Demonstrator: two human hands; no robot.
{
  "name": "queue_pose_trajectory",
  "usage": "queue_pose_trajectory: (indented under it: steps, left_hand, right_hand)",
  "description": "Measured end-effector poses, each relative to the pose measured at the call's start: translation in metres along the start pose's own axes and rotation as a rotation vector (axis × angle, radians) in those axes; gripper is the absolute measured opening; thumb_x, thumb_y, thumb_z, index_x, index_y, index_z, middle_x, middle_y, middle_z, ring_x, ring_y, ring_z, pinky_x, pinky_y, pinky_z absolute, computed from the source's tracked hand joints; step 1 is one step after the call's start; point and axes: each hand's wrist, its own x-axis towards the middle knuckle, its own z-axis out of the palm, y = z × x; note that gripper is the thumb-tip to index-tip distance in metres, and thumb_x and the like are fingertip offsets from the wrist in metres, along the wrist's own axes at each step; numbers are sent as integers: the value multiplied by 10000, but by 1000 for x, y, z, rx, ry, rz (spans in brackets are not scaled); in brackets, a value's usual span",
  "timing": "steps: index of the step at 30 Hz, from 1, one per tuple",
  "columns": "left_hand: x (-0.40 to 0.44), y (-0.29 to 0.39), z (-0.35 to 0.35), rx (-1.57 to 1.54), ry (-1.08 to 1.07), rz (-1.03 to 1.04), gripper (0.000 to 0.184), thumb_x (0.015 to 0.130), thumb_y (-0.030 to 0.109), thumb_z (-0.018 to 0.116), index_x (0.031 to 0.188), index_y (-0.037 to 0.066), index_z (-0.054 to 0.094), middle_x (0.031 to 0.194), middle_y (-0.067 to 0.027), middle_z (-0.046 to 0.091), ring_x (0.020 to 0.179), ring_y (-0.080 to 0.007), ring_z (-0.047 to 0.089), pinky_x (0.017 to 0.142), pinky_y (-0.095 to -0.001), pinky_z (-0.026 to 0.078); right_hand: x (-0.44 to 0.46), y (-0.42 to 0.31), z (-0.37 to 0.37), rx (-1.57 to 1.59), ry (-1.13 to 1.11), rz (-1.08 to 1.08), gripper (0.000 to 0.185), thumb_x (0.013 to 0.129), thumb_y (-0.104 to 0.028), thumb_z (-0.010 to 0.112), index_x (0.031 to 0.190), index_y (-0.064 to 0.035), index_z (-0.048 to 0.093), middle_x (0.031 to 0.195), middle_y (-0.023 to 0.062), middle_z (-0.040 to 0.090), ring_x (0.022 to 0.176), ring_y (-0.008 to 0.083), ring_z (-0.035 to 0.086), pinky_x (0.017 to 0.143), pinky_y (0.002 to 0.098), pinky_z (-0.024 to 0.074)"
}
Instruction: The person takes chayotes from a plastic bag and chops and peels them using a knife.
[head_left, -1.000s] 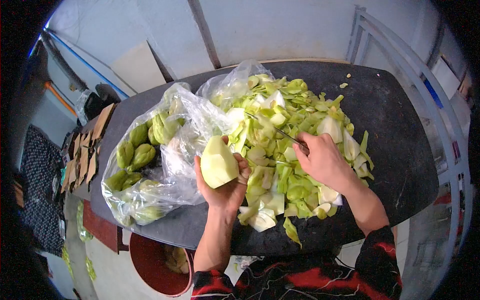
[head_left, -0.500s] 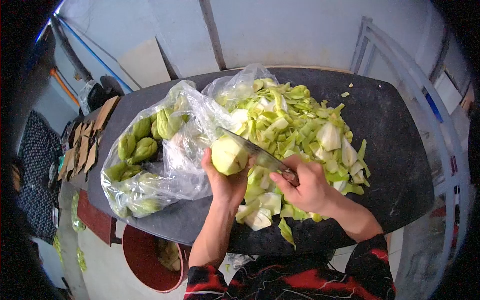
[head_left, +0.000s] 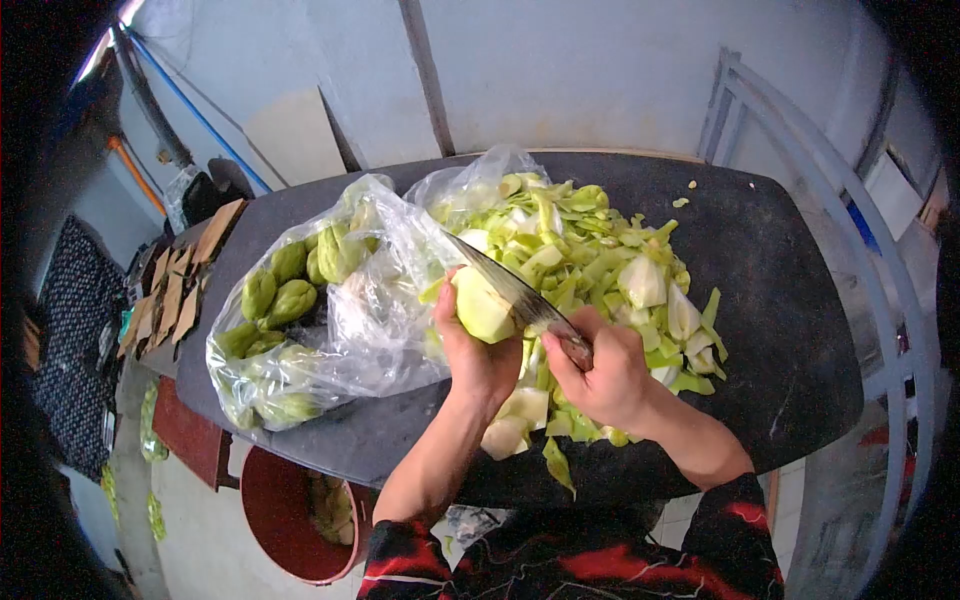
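A peeled, pale green chayote (head_left: 483, 308) rests in my left hand (head_left: 482, 362), with the fingers curled round it. My right hand (head_left: 607, 372) grips the handle of a knife (head_left: 515, 292). The blade, streaked with wet residue, slants up to the left and lies against the chayote's right side. Behind and to the right of both hands spreads a big heap of green peelings and pale cut pieces (head_left: 605, 262). On the left a clear plastic bag (head_left: 375, 318) lies open, with several unpeeled chayotes (head_left: 292, 300) inside.
Everything lies on a dark table (head_left: 775, 330). Below its front left edge stands a red bucket (head_left: 285, 530) with pale pieces inside. A grey metal railing (head_left: 850, 140) runs along the right, and a pale wall (head_left: 560, 80) stands behind. Cardboard pieces (head_left: 178, 290) lie at the left.
My left hand and the chayote have shifted a little right. The knife blade now lies across the chayote's upper right side, with its face turned more toward me. The view has tilted slightly.
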Motion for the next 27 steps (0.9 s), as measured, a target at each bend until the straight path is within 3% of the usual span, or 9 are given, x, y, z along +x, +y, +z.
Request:
queue_pose_trajectory:
  steps: [5, 8, 11, 14, 18, 21, 23, 24, 27]
  left_hand:
    - [9, 0, 6, -3, -92, -73, 616, 885, 637, 501, 1179, 98, 556, 1059, -108, 635, 949, -281, 604, 871, -431, 488]
    - [12, -4, 11, 53, -75, 7, 562, 882, 608, 528, 1155, 118, 568, 1036, -84, 632, 942, -278, 604, 858, -442, 492]
    - [15, -7, 14, -40, -126, -75, 550, 883, 606, 532, 1136, 119, 575, 1028, -71, 632, 941, -266, 605, 861, -438, 491]
    - [18, -8, 17, -82, -59, -73, 562, 884, 620, 523, 1136, 121, 578, 1034, -69, 633, 940, -260, 605, 865, -434, 492]
    - [16, -7, 13, -112, -36, -65, 578, 886, 632, 514, 1139, 116, 576, 1037, -79, 634, 943, -267, 605, 874, -434, 491]
    - [11, -7, 8, -139, -181, -65, 455, 896, 523, 571, 1206, 197, 506, 1131, -2, 602, 1060, -187, 579, 918, -381, 447]
    - [16, -9, -2, -128, -178, -65, 461, 896, 514, 578, 1214, 190, 499, 1137, -8, 599, 1059, -188, 579, 920, -376, 446]
    - [17, -7, -3, -129, -179, -63, 461, 896, 514, 578, 1214, 190, 499, 1137, -8, 599, 1059, -188, 579, 920, -376, 446]
    - [14, -5, -7, -115, -153, -78, 460, 895, 508, 584, 1211, 183, 499, 1137, -13, 599, 1062, -192, 579, 921, -372, 448]
  right_hand:
    - [5, -4, -9, -10, -2, -26, 165, 903, -106, 649, 964, 12, 550, 657, 165, 631, 592, 340, 669, 525, 418, 509]
    - [9, -12, -22, -41, -98, 137, 174, 907, -112, 647, 968, 15, 545, 658, 168, 629, 588, 346, 660, 533, 418, 508]
    - [7, -10, -23, -32, -20, 75, 155, 900, -110, 658, 946, 4, 563, 651, 151, 626, 557, 316, 652, 510, 397, 495]
    - [4, -8, -19, -7, 212, -21, 111, 881, -100, 682, 889, -25, 601, 630, 114, 614, 517, 255, 642, 470, 370, 467]
    - [4, -6, -17, -31, 203, -66, 123, 889, -103, 673, 908, -17, 588, 632, 125, 614, 521, 274, 645, 475, 374, 477]
    - [6, 2, -3, -32, 56, 36, 136, 899, -104, 661, 921, -8, 568, 629, 141, 611, 536, 295, 655, 482, 378, 488]
    - [10, 3, 1, -8, 87, 25, 181, 884, -74, 675, 806, 2, 531, 551, 69, 540, 453, 184, 569, 444, 336, 407]
    - [11, 1, -3, -7, 10, 71, 155, 906, -109, 653, 905, -2, 541, 612, 156, 592, 549, 320, 654, 485, 399, 481]
    - [12, -9, -10, -12, -88, 135, 148, 904, -110, 655, 894, -10, 545, 613, 144, 597, 547, 310, 656, 484, 395, 484]
